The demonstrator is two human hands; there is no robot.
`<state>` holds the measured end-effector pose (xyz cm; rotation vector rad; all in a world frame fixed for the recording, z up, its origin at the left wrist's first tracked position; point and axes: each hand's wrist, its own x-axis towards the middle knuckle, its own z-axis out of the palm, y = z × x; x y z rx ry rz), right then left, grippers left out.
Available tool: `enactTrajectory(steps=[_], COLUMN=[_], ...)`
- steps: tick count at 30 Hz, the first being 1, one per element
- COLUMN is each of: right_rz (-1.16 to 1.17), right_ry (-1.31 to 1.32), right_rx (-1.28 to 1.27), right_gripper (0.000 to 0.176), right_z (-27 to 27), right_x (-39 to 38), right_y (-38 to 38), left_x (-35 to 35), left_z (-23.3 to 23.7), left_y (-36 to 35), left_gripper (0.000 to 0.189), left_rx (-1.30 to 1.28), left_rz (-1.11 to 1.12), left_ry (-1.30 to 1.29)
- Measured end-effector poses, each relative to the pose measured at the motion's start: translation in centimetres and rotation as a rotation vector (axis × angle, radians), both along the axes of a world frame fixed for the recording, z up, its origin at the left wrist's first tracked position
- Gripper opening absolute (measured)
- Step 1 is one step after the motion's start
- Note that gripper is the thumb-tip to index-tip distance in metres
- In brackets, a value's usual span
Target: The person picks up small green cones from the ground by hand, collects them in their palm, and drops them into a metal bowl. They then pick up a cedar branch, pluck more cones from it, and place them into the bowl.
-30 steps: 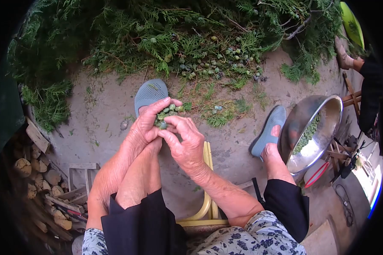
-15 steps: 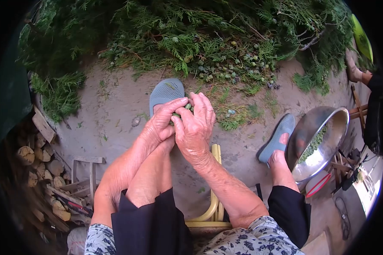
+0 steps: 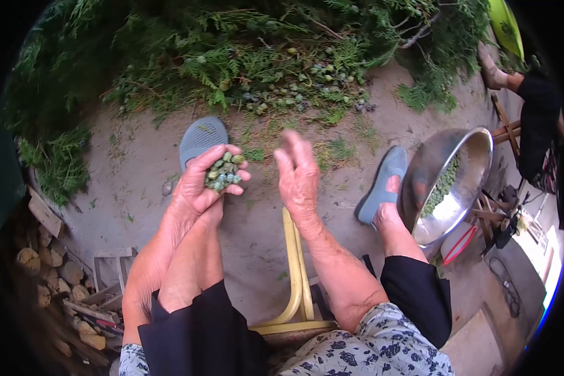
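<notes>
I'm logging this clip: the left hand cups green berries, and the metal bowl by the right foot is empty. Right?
No. The left hand does cup green berries, but the metal bowl by the right foot is not empty: the head view shows a heap of berries inside.

We are looking down on bare, packed earth (image 3: 138, 182) that is lying grey and dusty under soft, even daylight. A big heap of cut evergreen branches (image 3: 232, 56) is sprawling across the far edge and scattering green scraps over the ground. At the left, split firewood (image 3: 50, 276) is crowding a dim corner, with a small wooden frame (image 3: 113, 252) lying just beside it. A yellow bentwood chair frame (image 3: 294, 263) is standing directly beneath us. At the right, rough wooden slats (image 3: 506, 130) are crossing, and a dark cable (image 3: 507, 291) is curling on the ground nearby. In the far right corner, we are seeing another person's sandalled foot (image 3: 492, 70) and dark clothing.
</notes>
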<state>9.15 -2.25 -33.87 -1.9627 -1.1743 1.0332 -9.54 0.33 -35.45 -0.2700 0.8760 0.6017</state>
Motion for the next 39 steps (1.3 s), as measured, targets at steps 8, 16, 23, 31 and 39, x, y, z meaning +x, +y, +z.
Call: enactTrajectory(steps=[8,16,23,31,39], right_rz=[-0.363,-0.409,-0.049,-0.003,0.150], right_ry=[0.555,0.193,-0.334,-0.540,-0.459], right_rx=[-0.376,-0.508,0.023,0.029,0.028], right_gripper=[0.025,0.015,0.020,0.016,0.018], right_z=[-4.1,-3.0,-3.8,-4.9,-4.4], right_x=[10.1,11.2,8.3,7.5,5.5], right_y=[-4.8,-7.9,-2.8,-2.3,-1.0], left_x=[0.0,-0.2,0.0,-0.4,-0.1], left_z=[0.1,-0.1,0.3,-0.2,0.0], left_y=[0.0,-0.2,0.0,-0.3,0.0], left_gripper=[0.028,0.028,0.029,0.027,0.032], left_rx=[0.016,0.015,0.029,0.034,0.001], left_rz=[-0.040,-0.016,-0.079,-0.010,0.030], left_ry=[0.028,-0.032,0.024,-0.057,-0.067])
